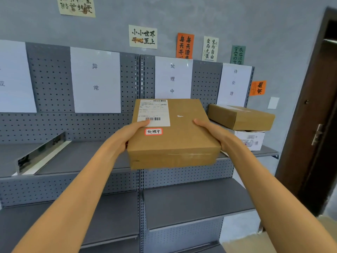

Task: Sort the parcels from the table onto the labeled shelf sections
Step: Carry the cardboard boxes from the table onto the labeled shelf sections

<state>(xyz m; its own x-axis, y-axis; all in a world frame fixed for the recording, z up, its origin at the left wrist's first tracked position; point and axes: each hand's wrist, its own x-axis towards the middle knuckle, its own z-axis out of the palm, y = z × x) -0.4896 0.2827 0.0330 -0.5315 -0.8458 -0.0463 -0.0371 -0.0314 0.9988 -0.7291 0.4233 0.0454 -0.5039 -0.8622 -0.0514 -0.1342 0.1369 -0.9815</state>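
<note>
At the far left I see a white sign [15, 77] cut off by the frame edge, so I can't read it. Below it a metal divider [39, 155] lies tilted on the shelf [82, 156]. Next comes the sign [95, 80] marked 异常 on the pegboard back.

My left hand [131, 133] holds the box [175, 132] by its left edge, thumb on top touching the shipping label [154, 113]; the fingers go underneath and are hidden from me. The fine print on that label is too small to read, but the red-bordered sticker [153, 131] just below it reads 处理中. The box is held flat in the air in front of the shelf, under the 处理中 sign [173, 77], whose bottom edge it covers. Its long axis runs away from me toward the pegboard, the barcode end farthest, the taped front face toward me.

My right hand [214, 133] grips the right edge the same way, thumb on top, fingers out of sight below.

To the right, under the 待处理 sign [234, 83], a brown carton [240, 116] sits skewed on a white carton [252, 140]; the box and my right wrist hide the white one's left part. A dark door [317, 114] runs off the right edge.
</note>
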